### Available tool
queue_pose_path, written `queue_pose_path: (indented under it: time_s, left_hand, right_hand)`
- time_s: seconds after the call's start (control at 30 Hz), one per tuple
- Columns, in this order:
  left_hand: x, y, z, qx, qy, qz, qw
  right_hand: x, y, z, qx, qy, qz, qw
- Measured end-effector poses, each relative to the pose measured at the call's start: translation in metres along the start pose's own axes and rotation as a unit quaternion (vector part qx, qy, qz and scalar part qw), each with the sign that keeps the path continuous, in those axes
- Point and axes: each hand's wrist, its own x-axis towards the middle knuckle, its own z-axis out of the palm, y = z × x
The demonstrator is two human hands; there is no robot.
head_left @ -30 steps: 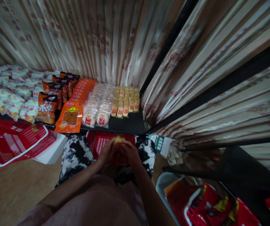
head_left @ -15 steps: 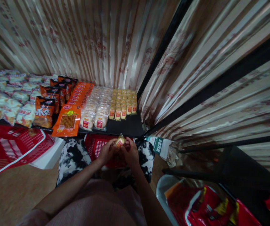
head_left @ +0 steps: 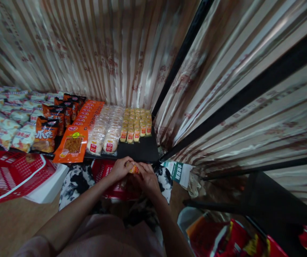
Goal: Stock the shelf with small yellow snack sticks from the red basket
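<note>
Close to the front edge of the black shelf [head_left: 132, 152], a small wrapped snack cake [head_left: 134, 169] with a red and orange label is between both hands. My left hand [head_left: 121, 169] has its fingers closed on the left end of it. My right hand [head_left: 147, 179] grips its right side, with the fingers laid over the wrapper. Part of the cake is hidden by the fingers. Just beyond the hands, similar yellow wrapped cakes [head_left: 136, 123] stand in close rows on the shelf. Below the hands is a red basket [head_left: 100, 173], between the knees.
Left along the shelf are clear-wrapped round white cakes [head_left: 110, 144], orange stick-snack packets [head_left: 73, 146], orange-black bags [head_left: 45, 135] and white bags [head_left: 22, 137]. Another red basket [head_left: 11, 175] is at the left. Black frame bars [head_left: 185, 46] cross the curtain [head_left: 121, 53]. Red packages [head_left: 239, 235] fill a tub lower right.
Both hands have turned the snack cake from nearly upright to lying flatter, and the right fingers now cover more of it. The view has shifted slightly, so the shelf sits lower and further left.
</note>
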Motion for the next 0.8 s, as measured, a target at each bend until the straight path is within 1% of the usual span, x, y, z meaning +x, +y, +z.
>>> queue_pose_path:
  time_s: [0.1, 0.17, 0.3, 0.37, 0.4, 0.43, 0.5, 0.57, 0.67, 0.73, 0.8]
  left_hand:
    - [0.008, 0.003, 0.003, 0.001, 0.0, -0.003, 1.0]
    - [0.013, 0.005, 0.005, -0.015, -0.002, -0.012, 1.0]
    - [0.025, 0.014, 0.006, -0.104, -0.012, -0.038, 0.994]
    - [0.03, 0.019, 0.007, -0.12, 0.009, -0.033, 0.992]
    - [0.032, 0.02, 0.007, -0.109, 0.029, -0.02, 0.993]
    - [0.035, 0.021, 0.008, -0.085, 0.055, 0.0, 0.995]
    - [0.04, 0.019, 0.011, -0.005, 0.111, 0.049, 0.993]
    - [0.045, 0.014, 0.016, 0.101, 0.148, 0.101, 0.979]
    - [0.054, 0.005, 0.022, 0.244, 0.154, 0.159, 0.944]
    - [0.06, 0.0, 0.026, 0.306, 0.148, 0.179, 0.923]
    - [0.065, -0.002, 0.028, 0.347, 0.141, 0.188, 0.908]
  right_hand:
    - [0.002, 0.004, -0.003, -0.023, 0.004, -0.008, 1.0]
    - [0.004, 0.006, -0.003, -0.034, 0.021, -0.009, 0.999]
    - [0.012, 0.013, 0.0, -0.036, 0.089, 0.012, 0.995]
    - [0.02, 0.017, 0.003, -0.022, 0.125, 0.039, 0.991]
    - [0.024, 0.019, 0.003, -0.009, 0.14, 0.06, 0.988]
    - [0.029, 0.021, 0.004, 0.005, 0.154, 0.083, 0.985]
    - [0.04, 0.024, 0.003, 0.03, 0.179, 0.127, 0.975]
    - [0.05, 0.027, 0.001, 0.04, 0.2, 0.156, 0.967]
    - [0.066, 0.032, 0.001, 0.036, 0.226, 0.182, 0.956]
    - [0.076, 0.036, 0.002, 0.039, 0.238, 0.197, 0.95]
    - [0.085, 0.042, 0.004, 0.044, 0.244, 0.21, 0.946]
